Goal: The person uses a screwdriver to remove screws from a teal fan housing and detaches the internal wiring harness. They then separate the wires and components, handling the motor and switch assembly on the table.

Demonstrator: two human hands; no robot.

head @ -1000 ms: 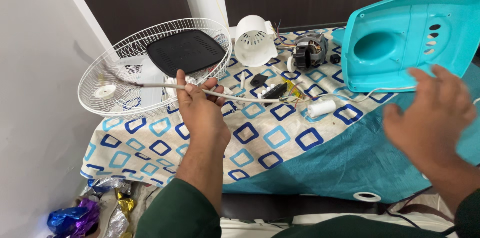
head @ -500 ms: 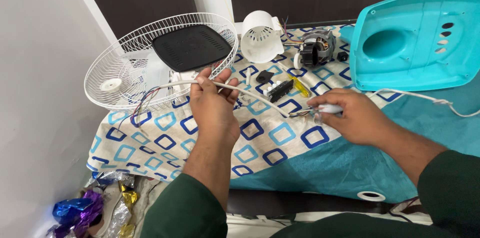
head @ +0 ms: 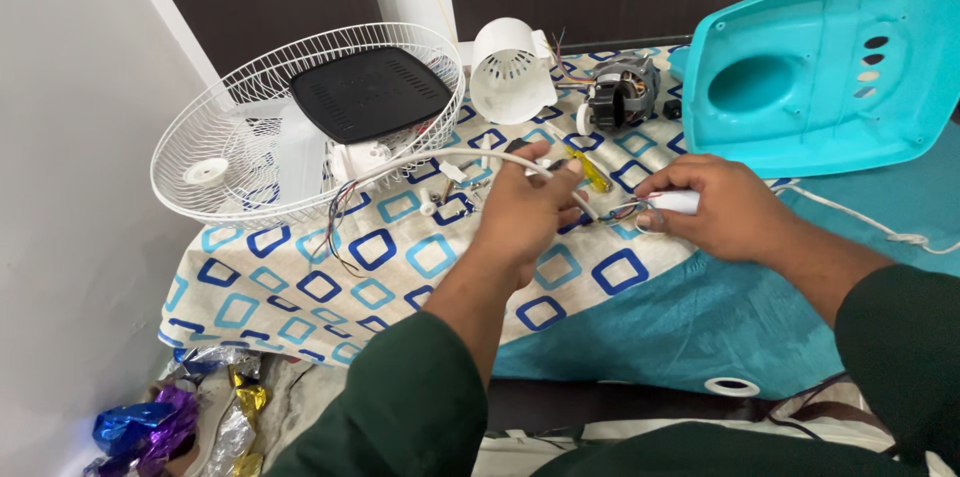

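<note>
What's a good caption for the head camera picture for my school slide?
Left hand holds a white cable, right hand grips a small white cylinder part, beside a white wire fan guard.

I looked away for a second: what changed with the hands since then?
The right hand, raised open and empty a second ago, came down and took hold of the small white part on the cloth. The left hand moved slightly right, keeping hold of the white cable. The fan grille, motor and teal cover stayed put.

One head-worn view looks steeply down and forward, close over the patterned cloth (head: 300, 297)
</note>
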